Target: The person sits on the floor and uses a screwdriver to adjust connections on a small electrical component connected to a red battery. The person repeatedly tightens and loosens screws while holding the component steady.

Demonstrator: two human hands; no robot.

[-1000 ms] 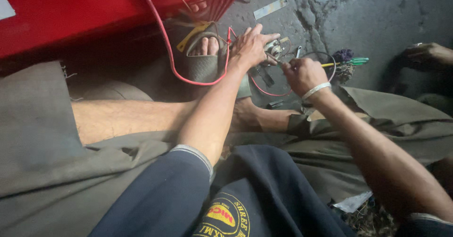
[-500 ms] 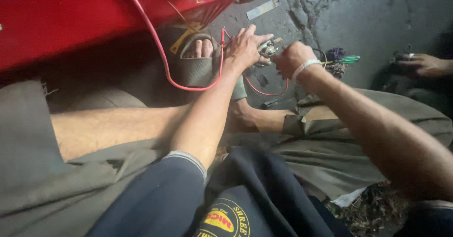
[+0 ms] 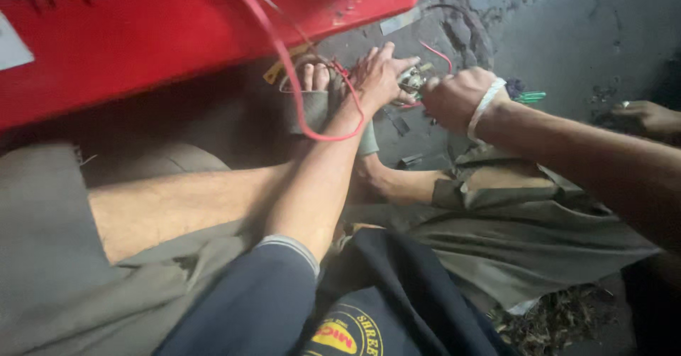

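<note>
Both hands meet over the concrete floor (image 3: 567, 37) just below the red panel (image 3: 177, 30), left hand (image 3: 379, 79) with fingers spread against a small grimy metal connector (image 3: 413, 79) trailing a red wire (image 3: 298, 93), right hand (image 3: 457, 99) fisted tight beside it.

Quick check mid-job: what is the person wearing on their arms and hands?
Both hands are bare, no gloves. The left hand comes from a forearm bare up to a dark navy sleeve with a grey cuff, pushed up near the elbow. The right hand has a thin white band at the wrist; its forearm is bare as far as it shows.
</note>
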